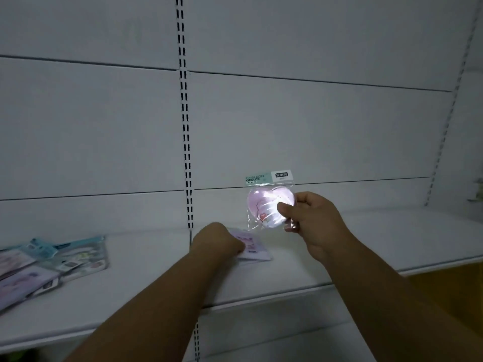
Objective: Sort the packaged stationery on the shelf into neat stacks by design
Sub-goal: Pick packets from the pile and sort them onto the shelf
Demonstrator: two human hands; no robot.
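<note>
Pink heart packet (270,206) pinched by right hand (312,220) fingers | left hand (218,240) fingers grip flat packet (252,248)

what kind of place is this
Most likely a shop aisle being stocked: white retail shelf with slotted upright, and hang-tab packets, like the heart-shaped packet in the right hand.

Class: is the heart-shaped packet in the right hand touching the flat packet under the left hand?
Apart. In the head view the heart packet is held up by the right hand, with bare shelf showing between it and the flat packet under the left hand.
</note>
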